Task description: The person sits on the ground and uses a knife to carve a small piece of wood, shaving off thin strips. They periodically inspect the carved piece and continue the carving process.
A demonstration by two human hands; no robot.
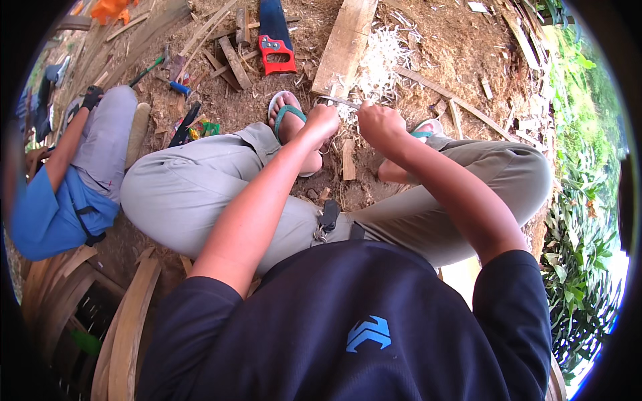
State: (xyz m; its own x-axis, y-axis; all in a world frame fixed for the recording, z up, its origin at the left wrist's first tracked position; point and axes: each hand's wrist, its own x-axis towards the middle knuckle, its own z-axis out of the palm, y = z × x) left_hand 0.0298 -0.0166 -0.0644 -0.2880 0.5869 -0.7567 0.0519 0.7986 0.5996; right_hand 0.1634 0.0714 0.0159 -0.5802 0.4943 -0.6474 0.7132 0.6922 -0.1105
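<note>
I sit with knees bent and both arms stretched forward. My left hand (319, 122) and my right hand (378, 122) are both closed on the two ends of a thin metal blade tool (342, 102). The blade lies across the near end of a long wooden plank (346, 45) on the dirt ground. Pale wood shavings (382, 57) are heaped just right of the plank. My left foot in a teal-strapped sandal (286, 113) rests beside my left hand.
A red-handled saw (275, 48) and wood offcuts (233, 61) lie beyond my left foot. Another person in a blue shirt (47, 207) sits at the left. Curved wooden pieces (127, 327) lie at lower left. Green plants (582, 220) line the right edge.
</note>
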